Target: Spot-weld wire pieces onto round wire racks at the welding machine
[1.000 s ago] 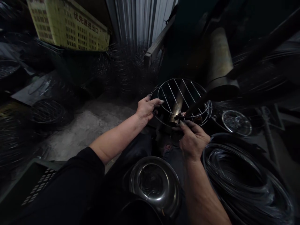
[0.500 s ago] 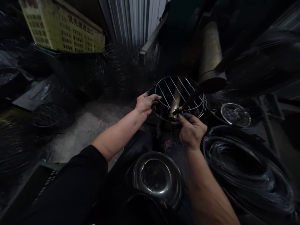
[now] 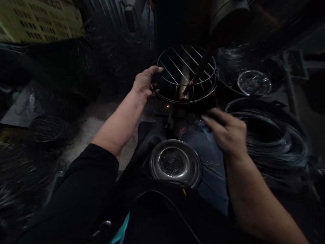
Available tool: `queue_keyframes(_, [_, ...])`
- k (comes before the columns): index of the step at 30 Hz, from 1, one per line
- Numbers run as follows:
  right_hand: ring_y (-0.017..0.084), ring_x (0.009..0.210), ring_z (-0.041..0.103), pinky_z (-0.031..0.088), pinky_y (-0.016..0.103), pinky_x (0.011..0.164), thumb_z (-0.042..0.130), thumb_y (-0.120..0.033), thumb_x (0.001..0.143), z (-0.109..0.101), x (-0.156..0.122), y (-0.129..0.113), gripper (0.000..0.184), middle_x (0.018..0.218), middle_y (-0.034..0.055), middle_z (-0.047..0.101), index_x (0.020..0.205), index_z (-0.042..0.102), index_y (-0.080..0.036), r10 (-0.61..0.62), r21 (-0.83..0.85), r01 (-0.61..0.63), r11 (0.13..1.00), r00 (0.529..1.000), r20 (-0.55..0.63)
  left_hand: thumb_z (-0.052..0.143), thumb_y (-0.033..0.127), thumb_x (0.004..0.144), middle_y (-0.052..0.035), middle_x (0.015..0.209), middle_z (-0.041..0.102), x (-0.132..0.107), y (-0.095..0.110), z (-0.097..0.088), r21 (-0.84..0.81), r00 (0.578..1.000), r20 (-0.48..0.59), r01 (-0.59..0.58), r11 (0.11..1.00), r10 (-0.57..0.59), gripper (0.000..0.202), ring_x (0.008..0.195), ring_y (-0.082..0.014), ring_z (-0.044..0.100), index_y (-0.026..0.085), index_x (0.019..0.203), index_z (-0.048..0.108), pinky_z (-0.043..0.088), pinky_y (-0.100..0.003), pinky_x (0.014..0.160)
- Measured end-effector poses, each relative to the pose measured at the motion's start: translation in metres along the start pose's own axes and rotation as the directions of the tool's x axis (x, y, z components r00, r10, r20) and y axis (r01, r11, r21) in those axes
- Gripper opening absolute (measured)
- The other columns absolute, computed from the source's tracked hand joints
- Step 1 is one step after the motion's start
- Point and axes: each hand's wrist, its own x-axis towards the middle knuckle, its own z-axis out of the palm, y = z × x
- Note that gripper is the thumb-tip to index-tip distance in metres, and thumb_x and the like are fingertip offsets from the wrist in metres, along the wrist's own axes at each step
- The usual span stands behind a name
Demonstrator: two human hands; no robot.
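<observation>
A round wire rack (image 3: 175, 69) with straight bars across its upper ring and a wider ring below sits under a dark rod with a coppery tip (image 3: 191, 82). My left hand (image 3: 146, 81) grips its left side, thumb over the upper ring and fingers at the lower one. My right hand (image 3: 228, 132) is apart from the rack, to its lower right. Its thumb and fingers are blurred, so I cannot tell whether they hold anything. A shiny metal bowl (image 3: 195, 164) with short bent wires (image 3: 171, 162) in it rests by my lap.
A large coil of wire (image 3: 274, 135) lies at right, with a shiny round dish (image 3: 254, 83) behind it. A thick cylinder (image 3: 228, 17) hangs above the rack. A yellow crate (image 3: 45, 20) stands upper left. A small orange spark (image 3: 168, 106) glows below the rack.
My right hand has let go of the rack's near rim and moved right and back towards me. My left hand stays on the rack. The view has tilted down, and a spark has appeared.
</observation>
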Motion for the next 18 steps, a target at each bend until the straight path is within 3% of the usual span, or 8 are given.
queue_keyframes(2, [0.025,0.08,0.071,0.058,0.038,0.074,0.075,-0.05,0.072,-0.034,-0.044,0.026,0.031,0.086,0.0047,0.075,0.089,0.079,-0.024,0.063,-0.21,-0.02,0.977,0.978,0.199,0.084,0.01,0.053,-0.0038,0.072,0.063,0.004,0.005,0.001,0.052,0.997,0.052,0.05,0.997,-0.053,0.036,0.085,-0.0256,0.063,0.022,0.081,0.064,0.048,-0.035,0.071])
queue_keyframes(3, [0.026,0.078,0.072,0.058,0.038,0.071,0.073,-0.051,0.072,-0.046,-0.066,0.039,0.032,0.087,0.0054,0.076,0.09,0.079,-0.025,0.125,-0.313,-0.043,0.949,0.962,0.245,0.084,0.01,0.053,-0.0042,0.072,0.062,0.007,0.007,0.003,0.083,0.993,0.079,0.08,0.993,-0.086,0.035,0.083,-0.0256,0.063,0.021,0.08,0.064,0.048,-0.035,0.071])
queue_keyframes(6, [0.028,0.083,0.073,0.058,0.037,0.066,0.064,-0.047,0.077,-0.057,-0.118,0.066,0.033,0.098,0.0079,0.075,0.098,0.078,-0.026,0.136,-0.525,-0.008,0.851,0.969,0.206,0.081,0.008,0.054,-0.0049,0.069,0.061,0.015,0.007,0.007,0.125,0.983,0.118,0.128,0.984,-0.142,0.032,0.077,-0.0236,0.063,0.018,0.079,0.064,0.047,-0.034,0.068])
queue_keyframes(9, [0.027,0.078,0.072,0.057,0.037,0.062,0.049,-0.039,0.085,-0.048,-0.138,0.073,0.033,0.097,0.0118,0.074,0.09,0.078,-0.024,0.067,-0.593,0.029,0.805,0.988,0.139,0.079,0.007,0.053,-0.004,0.065,0.06,0.021,0.002,0.007,0.107,0.984,0.124,0.118,0.987,-0.131,0.03,0.068,-0.0195,0.061,0.018,0.076,0.061,0.046,-0.03,0.062])
queue_keyframes(13, [0.027,0.069,0.072,0.058,0.036,0.059,0.051,-0.04,0.081,-0.056,-0.119,0.07,0.03,0.08,0.0088,0.073,0.079,0.077,-0.026,0.068,-0.474,0.057,0.879,0.968,0.243,0.076,0.006,0.052,0.0002,0.058,0.056,0.008,-0.005,-0.002,0.042,0.995,0.052,0.086,0.995,-0.088,0.032,0.056,-0.0132,0.053,0.02,0.071,0.054,0.04,-0.026,0.053])
queue_keyframes(16, [0.027,0.069,0.073,0.06,0.036,0.062,0.059,-0.044,0.074,-0.064,-0.08,0.056,0.026,0.078,0.0067,0.076,0.076,0.078,-0.027,0.074,-0.352,0.026,0.935,0.961,0.267,0.071,0.004,0.055,0.0014,0.058,0.057,-0.011,-0.011,-0.007,0.02,0.998,0.032,0.058,0.998,-0.059,0.03,0.051,-0.0105,0.049,0.02,0.07,0.05,0.036,-0.024,0.049])
queue_keyframes(18, [0.027,0.065,0.072,0.059,0.036,0.059,0.061,-0.046,0.072,-0.056,-0.049,0.035,0.028,0.078,0.0067,0.077,0.079,0.079,-0.026,0.058,-0.297,0.014,0.955,0.971,0.232,0.07,0.004,0.056,0.003,0.057,0.056,-0.023,-0.015,-0.007,-0.001,0.998,0.029,0.047,0.999,-0.047,0.03,0.049,-0.0091,0.048,0.019,0.072,0.05,0.035,-0.023,0.048])
